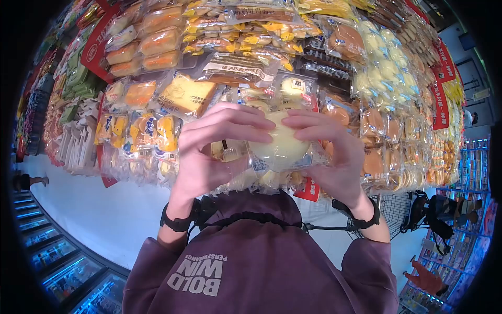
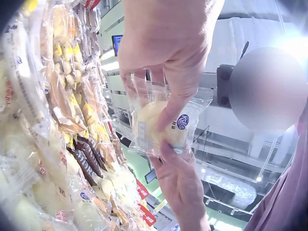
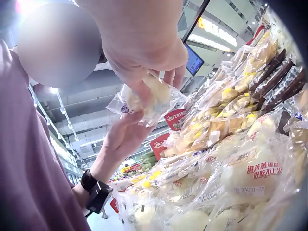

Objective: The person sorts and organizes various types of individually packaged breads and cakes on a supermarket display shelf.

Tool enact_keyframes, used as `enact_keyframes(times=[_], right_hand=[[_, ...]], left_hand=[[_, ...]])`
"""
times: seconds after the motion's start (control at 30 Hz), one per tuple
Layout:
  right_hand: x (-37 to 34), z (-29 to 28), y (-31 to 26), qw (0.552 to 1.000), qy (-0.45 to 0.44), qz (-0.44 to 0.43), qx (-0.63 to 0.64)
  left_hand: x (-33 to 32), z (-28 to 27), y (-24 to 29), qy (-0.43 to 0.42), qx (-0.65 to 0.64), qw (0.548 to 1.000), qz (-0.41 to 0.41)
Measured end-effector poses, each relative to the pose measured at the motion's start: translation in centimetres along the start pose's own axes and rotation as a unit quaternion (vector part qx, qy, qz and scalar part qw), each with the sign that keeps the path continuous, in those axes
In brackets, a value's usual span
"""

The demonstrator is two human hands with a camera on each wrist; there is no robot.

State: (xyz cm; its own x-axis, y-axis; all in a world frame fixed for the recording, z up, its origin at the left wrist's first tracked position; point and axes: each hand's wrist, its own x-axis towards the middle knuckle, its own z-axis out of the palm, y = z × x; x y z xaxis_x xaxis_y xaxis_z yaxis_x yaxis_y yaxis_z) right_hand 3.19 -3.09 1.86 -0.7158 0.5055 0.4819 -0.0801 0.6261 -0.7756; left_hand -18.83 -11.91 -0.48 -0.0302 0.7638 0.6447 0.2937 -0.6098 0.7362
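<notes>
left hand and right hand pinch a wrapped bun; sweatshirt reads "bold win".

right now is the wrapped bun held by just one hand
No, in the head view the left hand and right hand both grip the wrapped bun.

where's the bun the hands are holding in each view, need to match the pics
Head: bun just right of centre.
Left wrist: bun near centre.
Right wrist: bun near centre, slightly high.
Shared landmark: dark packs, upper right of it in head and right wrist, lower left in left wrist.
</notes>
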Motion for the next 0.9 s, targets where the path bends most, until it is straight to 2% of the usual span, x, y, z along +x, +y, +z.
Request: enact_keyframes(times=[0.13,0.2,0.33,0.43,0.5,0.57,0.63,0.7,0.73,0.77,0.8,0.83,0.9], right_hand=[[0.0,-0.1,0.0,0.997,-0.009,-0.057,-0.046],[-0.1,-0.3,-0.2,0.997,-0.015,-0.054,-0.048],[-0.2,0.1,-0.4,0.999,0.011,-0.019,-0.032],[-0.4,1.0,-1.2,0.992,0.07,0.09,0.046],[-0.6,0.9,-1.2,0.975,0.052,0.185,0.115],[-0.6,1.0,-1.3,0.954,0.051,0.238,0.177],[-0.3,1.3,-1.8,0.937,0.066,0.25,0.235],[-0.3,0.8,-1.8,0.94,0.074,0.264,0.202],[-0.4,0.4,-1.7,0.941,0.078,0.271,0.186],[-0.3,-0.4,-1.5,0.977,0.065,0.18,0.092],[-0.3,-1.4,-1.1,0.995,0.052,0.085,-0.004],[0.0,-2.1,-1.2,0.995,-0.003,0.022,-0.098],[0.5,-3.4,-1.5,0.95,-0.074,-0.131,-0.272]], left_hand=[[0.0,-0.2,0.0,-0.009,0.031,0.999,0.034],[-0.1,-0.3,0.2,-0.014,0.037,0.999,0.038],[-0.5,0.1,0.3,0.014,0.005,1.0,-0.025],[-0.9,1.0,1.6,0.048,-0.03,0.993,-0.105],[-1.2,1.5,1.3,0.058,-0.084,0.984,-0.145],[-2.0,1.7,1.1,0.056,-0.126,0.967,-0.214],[-2.1,1.9,1.1,0.057,-0.155,0.952,-0.257],[-1.8,2.1,1.3,0.062,-0.171,0.944,-0.274],[-1.9,2.0,1.4,0.076,-0.179,0.93,-0.311],[-1.9,1.9,1.5,0.089,-0.187,0.914,-0.348],[-2.0,1.8,1.7,0.102,-0.194,0.897,-0.384],[-1.8,1.7,2.0,0.109,-0.214,0.888,-0.393],[-1.2,1.6,2.6,0.121,-0.253,0.869,-0.407]])
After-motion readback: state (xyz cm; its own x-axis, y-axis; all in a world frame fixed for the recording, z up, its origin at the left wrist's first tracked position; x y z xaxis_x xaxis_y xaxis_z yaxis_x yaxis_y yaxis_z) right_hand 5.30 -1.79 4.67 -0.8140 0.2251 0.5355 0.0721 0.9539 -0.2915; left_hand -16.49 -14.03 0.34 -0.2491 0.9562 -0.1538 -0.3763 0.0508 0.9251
